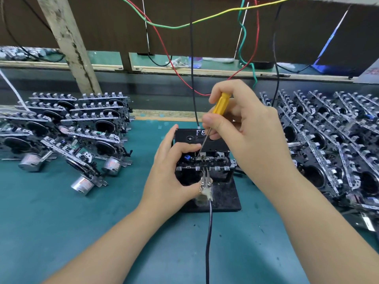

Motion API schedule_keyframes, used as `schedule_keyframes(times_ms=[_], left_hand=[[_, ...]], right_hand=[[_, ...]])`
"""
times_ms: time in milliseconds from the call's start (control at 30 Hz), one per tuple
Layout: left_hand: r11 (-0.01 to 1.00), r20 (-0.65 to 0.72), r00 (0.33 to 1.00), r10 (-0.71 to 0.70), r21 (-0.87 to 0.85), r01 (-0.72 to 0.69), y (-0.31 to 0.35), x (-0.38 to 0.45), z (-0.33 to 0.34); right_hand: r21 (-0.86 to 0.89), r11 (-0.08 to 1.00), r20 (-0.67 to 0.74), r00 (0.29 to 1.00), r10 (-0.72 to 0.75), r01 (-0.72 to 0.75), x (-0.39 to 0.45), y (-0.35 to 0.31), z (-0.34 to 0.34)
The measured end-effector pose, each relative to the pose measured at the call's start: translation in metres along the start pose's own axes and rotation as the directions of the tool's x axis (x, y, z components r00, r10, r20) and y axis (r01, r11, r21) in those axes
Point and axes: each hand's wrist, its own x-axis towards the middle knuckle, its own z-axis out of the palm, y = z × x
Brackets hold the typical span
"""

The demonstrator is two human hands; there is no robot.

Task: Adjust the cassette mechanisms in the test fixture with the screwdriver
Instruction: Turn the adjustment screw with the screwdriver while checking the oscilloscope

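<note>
Your right hand (244, 128) pinches the yellow-handled screwdriver (213, 119) between thumb and curled fingers, the shaft slanting down-left so that its tip meets the metal head area of the cassette mechanism (203, 160) seated in the black test fixture (223, 197) at the centre of the green mat (61, 222). Your left hand (172, 171) grips the mechanism's left edge, index finger laid across its top and thumb curled at its front beside the clip (205, 184) on the black cable (208, 238). Further mechanisms are stacked on the left (67, 128) and the right (332, 140).

A teal-matted worktop (51, 218) is backed by a dark brown panel (205, 44) and crossed by a leaning wooden post (67, 44).
</note>
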Motion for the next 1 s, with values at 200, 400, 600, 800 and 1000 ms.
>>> schedule_keyframes(times_ms=[200,400,600,800,1000], left_hand=[[1.000,0.000,1.000,-0.001,-0.001,0.001,0.0021,0.0003,-0.0002],[1.000,-0.002,1.000,-0.006,-0.016,0.006,0.0013,0.0002,0.0000],[1.000,0.008,1.000,-0.002,0.007,0.002,0.0008,0.0003,-0.0001],[1.000,0.004,1.000,0.001,0.016,-0.001,0.0009,0.0007,-0.0005],[1.000,0.002,1.000,0.009,0.025,-0.009,-0.0020,0.0000,0.0006]], right_hand=[[0.001,1.000,-0.003,1.000,0.006,-0.006,-0.0012,0.0007,0.0004],[-0.014,1.000,0.002,1.000,-0.007,0.007,-0.0003,0.0001,0.0010],[0.002,1.000,-0.006,1.000,-0.003,0.003,-0.0004,0.0028,-0.0003],[0.011,1.000,-0.001,1.000,0.003,-0.003,-0.0006,0.0027,-0.0001],[-0.045,0.999,0.038,0.999,0.026,-0.024,0.0060,0.0008,-0.0003]])
